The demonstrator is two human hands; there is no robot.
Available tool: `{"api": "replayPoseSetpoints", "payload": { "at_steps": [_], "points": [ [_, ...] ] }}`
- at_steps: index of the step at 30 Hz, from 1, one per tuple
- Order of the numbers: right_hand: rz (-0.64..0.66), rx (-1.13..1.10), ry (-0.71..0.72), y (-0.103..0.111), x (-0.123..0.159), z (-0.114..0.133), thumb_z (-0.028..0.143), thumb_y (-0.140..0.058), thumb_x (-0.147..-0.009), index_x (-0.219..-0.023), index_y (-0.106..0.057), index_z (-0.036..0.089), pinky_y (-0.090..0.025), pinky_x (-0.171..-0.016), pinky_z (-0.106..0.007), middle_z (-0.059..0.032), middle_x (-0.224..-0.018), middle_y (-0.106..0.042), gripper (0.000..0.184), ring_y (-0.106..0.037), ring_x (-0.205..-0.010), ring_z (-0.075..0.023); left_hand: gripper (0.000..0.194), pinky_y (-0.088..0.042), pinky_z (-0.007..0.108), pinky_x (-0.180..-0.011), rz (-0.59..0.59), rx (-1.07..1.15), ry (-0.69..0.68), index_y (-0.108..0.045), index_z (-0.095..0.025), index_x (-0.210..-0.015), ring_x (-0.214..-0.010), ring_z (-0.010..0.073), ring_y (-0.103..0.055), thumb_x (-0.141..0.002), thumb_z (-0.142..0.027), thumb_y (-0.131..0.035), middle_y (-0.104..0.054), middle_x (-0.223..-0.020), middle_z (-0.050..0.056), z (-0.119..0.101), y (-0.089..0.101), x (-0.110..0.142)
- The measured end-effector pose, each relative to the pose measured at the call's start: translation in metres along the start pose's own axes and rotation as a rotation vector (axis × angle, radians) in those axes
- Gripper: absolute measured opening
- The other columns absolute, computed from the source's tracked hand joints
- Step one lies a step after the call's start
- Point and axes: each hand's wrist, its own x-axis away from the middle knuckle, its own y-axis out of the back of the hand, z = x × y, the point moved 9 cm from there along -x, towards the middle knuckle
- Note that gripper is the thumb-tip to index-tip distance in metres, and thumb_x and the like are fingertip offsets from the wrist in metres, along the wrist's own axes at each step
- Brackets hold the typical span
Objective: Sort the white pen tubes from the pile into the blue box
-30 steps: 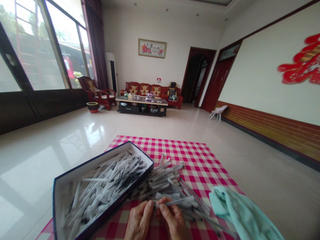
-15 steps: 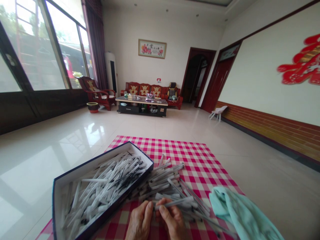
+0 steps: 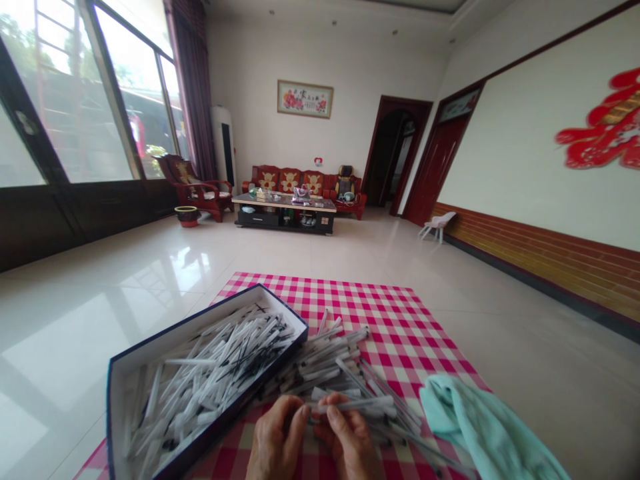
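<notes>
My right hand [image 3: 345, 430] is closed in a pinch around a translucent white plastic tube [image 3: 373, 403], which points to the right and lies nearly level. My left hand [image 3: 283, 427] is beside it, thumb pressed to the curled fingers at the tube's left end. Whatever sits between those left fingertips is too small to make out. Just beyond both hands is a loose pile of similar tubes [image 3: 330, 357], several with black ends. On the left stands a shallow dark-blue box [image 3: 183, 339] with a white inside, holding many white tubes and thin black sticks.
A pink-and-white checked cloth [image 3: 395, 313] covers the work surface. A mint-green cloth [image 3: 480, 427] lies bunched at the right. Farther off across the tiled floor are a low coffee table [image 3: 285, 212], a wooden sofa [image 3: 300, 179] and a small chair [image 3: 437, 225].
My left hand has shifted slightly and its fingers have curled more. The tube in my right hand has tilted a little flatter. The box and pile stay put.
</notes>
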Motion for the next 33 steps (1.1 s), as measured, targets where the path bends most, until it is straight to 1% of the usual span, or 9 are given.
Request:
{"api": "replayPoseSetpoints", "payload": {
  "at_steps": [3,6,10,13,16,22,25,28,33],
  "points": [
    [-0.013,0.024,-0.007,0.002,0.000,-0.001,0.036,-0.081,-0.061,-0.080,-0.069,0.022,-0.053,-0.060,-0.030,-0.0024,-0.079,-0.069,0.026,-0.066,-0.073,-0.0215,0.019,-0.046,0.018,-0.053,-0.102,-0.142,-0.112,-0.061,-0.021,-0.077,-0.053,0.0118,-0.059,-0.086,-0.034,-0.051,-0.063,-0.063,-0.001,-0.016,0.024,-0.007],
    [-0.006,0.034,-0.004,0.003,-0.001,-0.001,0.037,-0.081,-0.062,-0.079,-0.070,0.022,-0.053,-0.059,-0.029,-0.0018,-0.077,-0.069,0.026,-0.066,-0.072,-0.0203,0.015,-0.048,0.020,-0.057,-0.272,-0.317,-0.154,-0.061,-0.021,-0.082,-0.059,0.0138,-0.062,-0.084,-0.033,-0.052,-0.065,-0.070,0.000,-0.020,0.066,-0.017],
    [0.004,-0.001,-0.004,0.001,-0.001,-0.002,0.034,-0.082,-0.061,-0.078,-0.069,0.021,-0.053,-0.057,-0.027,-0.0021,-0.076,-0.068,0.025,-0.066,-0.072,-0.0195,0.021,-0.049,0.025,-0.058,-0.443,-0.592,-0.063,-0.062,-0.020,-0.088,-0.061,0.0160,-0.063,-0.085,-0.034,-0.047,-0.067,-0.078,0.003,-0.003,0.121,-0.027],
    [0.003,-0.025,-0.008,0.001,-0.001,-0.003,0.033,-0.083,-0.060,-0.079,-0.069,0.020,-0.053,-0.056,-0.025,-0.0020,-0.076,-0.068,0.027,-0.066,-0.071,-0.0187,0.026,-0.051,0.030,-0.064,-0.492,-0.748,-0.034,-0.063,-0.019,-0.101,-0.081,0.0223,-0.065,-0.086,-0.031,-0.044,-0.067,-0.098,0.008,0.003,0.137,-0.029],
    [0.022,-0.033,-0.010,0.000,-0.001,-0.003,0.032,-0.083,-0.061,-0.079,-0.069,0.020,-0.054,-0.057,-0.025,-0.0014,-0.076,-0.069,0.025,-0.066,-0.070,-0.0175,0.028,-0.051,0.036,-0.077,-0.467,-0.725,-0.149,-0.062,-0.019,-0.106,-0.096,0.0259,-0.061,-0.087,-0.030,-0.046,-0.063,-0.110,0.010,-0.010,0.123,-0.027],
    [0.044,-0.015,-0.031,0.000,-0.001,-0.004,0.034,-0.082,-0.063,-0.081,-0.070,0.020,-0.054,-0.060,-0.026,-0.0023,-0.075,-0.071,0.026,-0.067,-0.070,-0.0177,0.017,-0.053,0.027,-0.079,-0.159,-0.439,-0.351,-0.065,-0.021,-0.097,-0.093,0.0194,-0.063,-0.084,-0.027,-0.055,-0.064,-0.102,0.007,-0.039,0.044,-0.011],
    [0.072,-0.039,-0.031,-0.002,-0.001,-0.003,0.034,-0.081,-0.064,-0.083,-0.069,0.021,-0.053,-0.062,-0.028,-0.0021,-0.076,-0.072,0.026,-0.066,-0.069,-0.0180,0.013,-0.054,0.024,-0.072,-0.030,-0.366,-0.391,-0.065,-0.022,-0.092,-0.082,0.0169,-0.063,-0.084,-0.027,-0.056,-0.065,-0.092,0.006,-0.043,0.015,-0.002],
    [0.108,-0.046,-0.009,-0.004,-0.001,-0.003,0.034,-0.079,-0.066,-0.082,-0.069,0.021,-0.052,-0.063,-0.028,-0.0019,-0.076,-0.071,0.022,-0.066,-0.070,-0.0185,0.013,-0.052,0.023,-0.065,0.035,-0.313,-0.373,-0.064,-0.022,-0.089,-0.073,0.0153,-0.062,-0.088,-0.025,-0.051,-0.065,-0.081,0.004,-0.041,0.002,0.003],
    [0.120,-0.026,-0.011,-0.002,-0.004,-0.008,0.031,-0.078,-0.067,-0.081,-0.068,0.022,-0.051,-0.060,-0.027,-0.0011,-0.078,-0.070,0.020,-0.065,-0.067,-0.0172,0.017,-0.049,0.021,-0.061,0.059,-0.262,-0.332,-0.061,-0.022,-0.081,-0.066,0.0136,-0.060,-0.091,-0.024,-0.047,-0.062,-0.071,0.001,-0.035,-0.003,0.005]
  ]
}}
